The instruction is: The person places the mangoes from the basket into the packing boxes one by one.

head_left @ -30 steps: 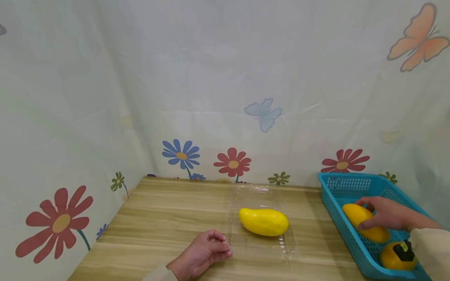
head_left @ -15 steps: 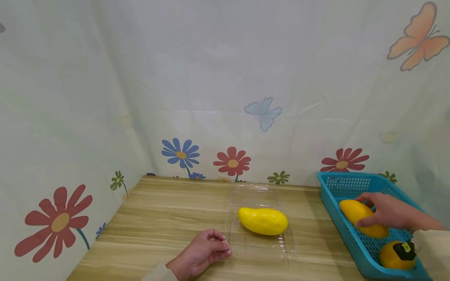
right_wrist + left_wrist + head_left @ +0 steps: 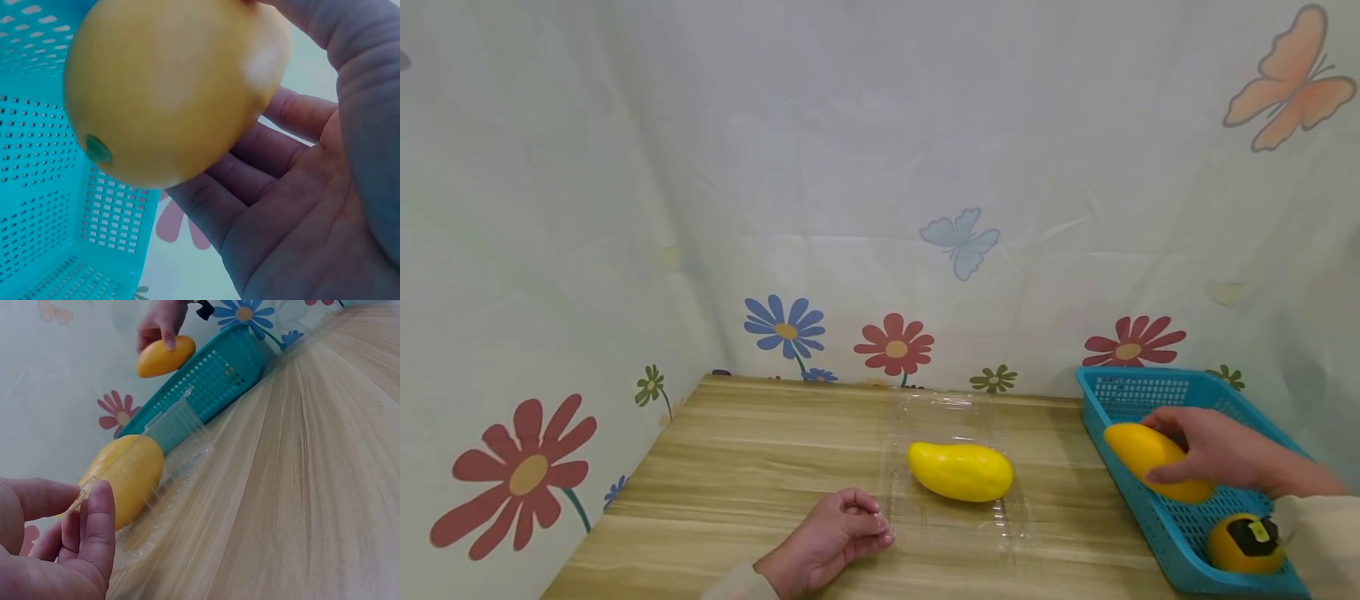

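Note:
My left hand (image 3: 831, 537) pinches the near left edge of a clear plastic clamshell box (image 3: 917, 421), which lies spread open on the table. In the left wrist view, thumb and finger (image 3: 100, 506) grip that thin edge. A bright yellow mango (image 3: 962, 472) lies in the box's near half. Over the blue basket (image 3: 1138, 517), my right hand (image 3: 1221, 450) holds an orange-yellow mango (image 3: 1142, 454) between thumb and fingers. Close up in the right wrist view, the held mango (image 3: 169, 94) shows a green spot at its tip.
Another yellow-orange fruit (image 3: 1228, 552) sits in the near end of the basket, partly covered by a black device at the right wrist. Wood-grain table (image 3: 760, 450) extends left of the box. A flowered curtain (image 3: 850, 208) stands behind and at the left.
My right hand has raised the orange-yellow mango from the basket floor and shifted it left toward the basket's left rim. The left hand and the mango in the box have stayed put.

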A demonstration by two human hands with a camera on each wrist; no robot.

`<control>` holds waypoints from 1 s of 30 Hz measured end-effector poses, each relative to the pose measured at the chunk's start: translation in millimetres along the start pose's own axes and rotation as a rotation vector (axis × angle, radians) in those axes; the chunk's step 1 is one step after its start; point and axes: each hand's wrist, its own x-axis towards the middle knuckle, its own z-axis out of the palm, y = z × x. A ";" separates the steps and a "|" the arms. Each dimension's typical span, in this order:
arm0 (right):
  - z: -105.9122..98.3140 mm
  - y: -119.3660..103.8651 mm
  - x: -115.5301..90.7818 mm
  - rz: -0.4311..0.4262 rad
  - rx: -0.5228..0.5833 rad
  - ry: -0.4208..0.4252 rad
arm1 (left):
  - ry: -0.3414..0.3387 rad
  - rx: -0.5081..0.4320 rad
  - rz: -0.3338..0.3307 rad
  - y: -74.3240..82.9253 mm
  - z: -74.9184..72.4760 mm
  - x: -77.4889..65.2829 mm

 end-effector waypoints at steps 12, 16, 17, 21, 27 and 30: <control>5.3 -17.4 0.2 -0.071 0.018 0.000 | -0.020 -0.029 0.021 -1.4 -1.2 0.0; 7.3 -23.0 2.3 -0.061 0.032 -0.013 | -0.026 -0.029 0.023 -1.0 -0.8 -0.4; 7.8 -24.6 2.8 -0.058 0.038 -0.017 | -0.025 -0.029 0.022 -0.7 -0.7 -0.6; 10.5 -30.0 5.3 -0.051 0.053 -0.030 | -0.020 -0.024 0.015 -0.2 -0.3 -0.9; 16.2 -35.6 9.6 -0.075 0.056 -0.037 | -0.017 -0.019 0.004 -0.3 -0.4 -0.9; 19.5 -38.8 11.9 -0.106 0.067 -0.043 | -0.024 -0.029 0.004 -0.3 -0.8 -0.6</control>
